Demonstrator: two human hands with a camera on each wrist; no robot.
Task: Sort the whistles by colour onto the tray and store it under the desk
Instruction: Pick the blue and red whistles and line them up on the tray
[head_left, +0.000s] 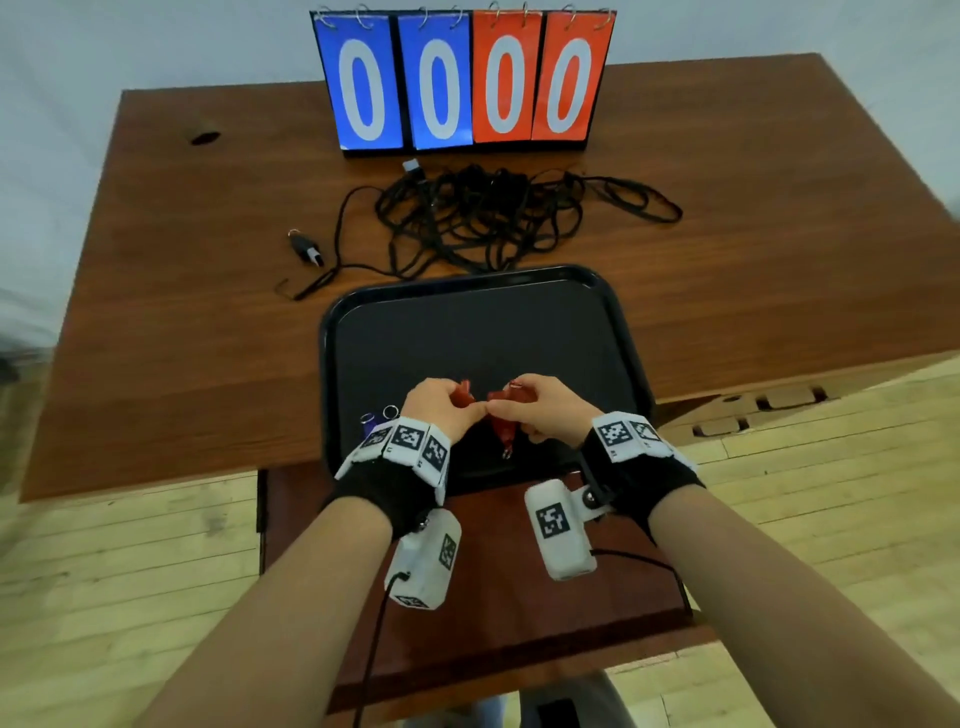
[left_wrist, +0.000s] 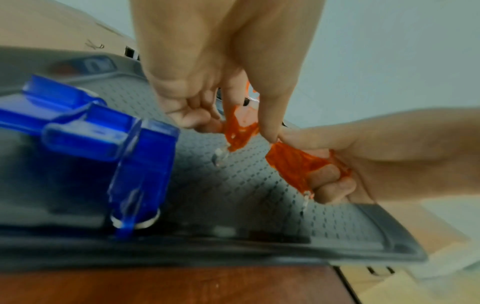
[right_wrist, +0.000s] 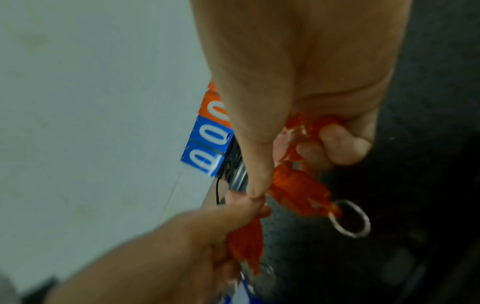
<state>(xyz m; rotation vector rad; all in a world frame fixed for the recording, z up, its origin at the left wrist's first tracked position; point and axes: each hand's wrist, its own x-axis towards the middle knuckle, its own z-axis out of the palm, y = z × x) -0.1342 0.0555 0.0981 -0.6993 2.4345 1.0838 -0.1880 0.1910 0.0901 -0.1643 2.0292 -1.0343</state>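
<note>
Both hands hover over the near end of the black tray (head_left: 467, 322). My left hand (head_left: 452, 405) pinches one red whistle (head_left: 462, 393), which the left wrist view shows between thumb and fingers (left_wrist: 240, 131). My right hand (head_left: 524, 413) grips two red whistles: one (head_left: 503, 428) hangs down with its metal ring, the other (head_left: 514, 392) stays in the palm. In the right wrist view the hanging whistle (right_wrist: 298, 193) sticks out below the thumb. The two thumbs touch. Blue whistles (head_left: 375, 420) lie at the tray's near left corner, large in the left wrist view (left_wrist: 103, 144).
A tangle of black lanyards (head_left: 493, 218) lies on the wooden desk (head_left: 182, 312) behind the tray. A black whistle (head_left: 306, 248) lies to its left. A blue and red scoreboard (head_left: 462, 83) stands at the back edge. A pull-out shelf (head_left: 493, 597) extends below the desk front.
</note>
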